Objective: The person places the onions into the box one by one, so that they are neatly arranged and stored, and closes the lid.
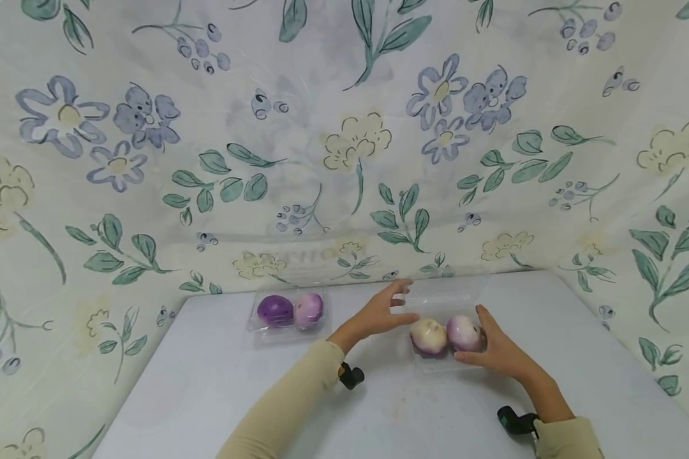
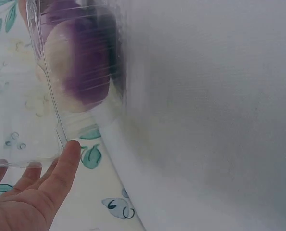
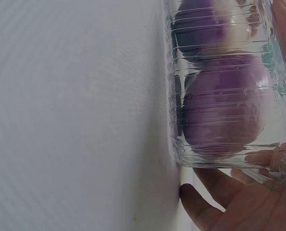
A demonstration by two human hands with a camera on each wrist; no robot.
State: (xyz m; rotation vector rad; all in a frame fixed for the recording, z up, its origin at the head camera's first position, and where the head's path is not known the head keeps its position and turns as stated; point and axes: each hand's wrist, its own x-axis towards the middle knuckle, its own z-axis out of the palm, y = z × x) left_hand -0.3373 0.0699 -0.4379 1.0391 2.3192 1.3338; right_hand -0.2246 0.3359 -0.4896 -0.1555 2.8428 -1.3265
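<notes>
A clear plastic clamshell box [image 1: 436, 364] rests on the table with its lid [image 1: 441, 292] raised at the back. Two round purple-and-white vegetables that look like turnips lie in it: a paler, cream-topped one [image 1: 428, 337] and a pinkish one [image 1: 462, 333]. My left hand [image 1: 379, 313] is at the lid's left side, fingers extended and spread; in the left wrist view a fingertip [image 2: 73, 147] meets the plastic edge. My right hand [image 1: 502, 349] curves round the box's right end, thumb at the front and index finger behind. Ribbed plastic partly blurs the pinkish turnip [image 3: 224, 106].
Further left on the white table [image 1: 218, 395] stands a second clear box [image 1: 289, 339] holding a dark purple turnip [image 1: 275, 311] and a pinkish one [image 1: 309, 310]. A floral cloth [image 1: 321, 217] hangs behind the table's back edge. Small black cameras sit at both wrists.
</notes>
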